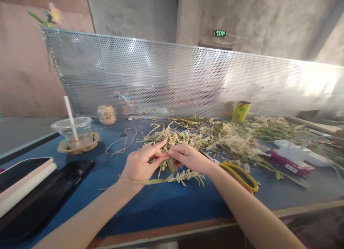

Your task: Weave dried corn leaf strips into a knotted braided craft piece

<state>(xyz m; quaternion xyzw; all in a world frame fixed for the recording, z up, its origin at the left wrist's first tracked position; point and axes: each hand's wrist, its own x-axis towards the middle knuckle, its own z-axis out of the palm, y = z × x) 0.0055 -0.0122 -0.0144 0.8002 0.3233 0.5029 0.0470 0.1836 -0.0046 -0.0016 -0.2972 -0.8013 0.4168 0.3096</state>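
Note:
My left hand (143,162) and my right hand (189,157) meet fingertip to fingertip over the middle of the table. Between them they pinch a flat greenish strip of dried leaf (170,165). A long end of it trails left across my left wrist. Just below my right hand lies a braided-looking, frilly length of the same pale plant material (186,176). Behind both hands spreads a heap of dried plant strips (177,137). Scissors with yellow handles (242,175) rest by my right forearm, their blades partly hidden.
On the left stand a lidded plastic cup (72,129) with a straw, phones (25,175) and a black tablet-like slab (48,199). A loop of cord (125,143), a twine roll (106,114), a yellow-green tube (241,111) and a purple power strip (290,163) surround the heap. A perforated metal screen (161,77) closes the back.

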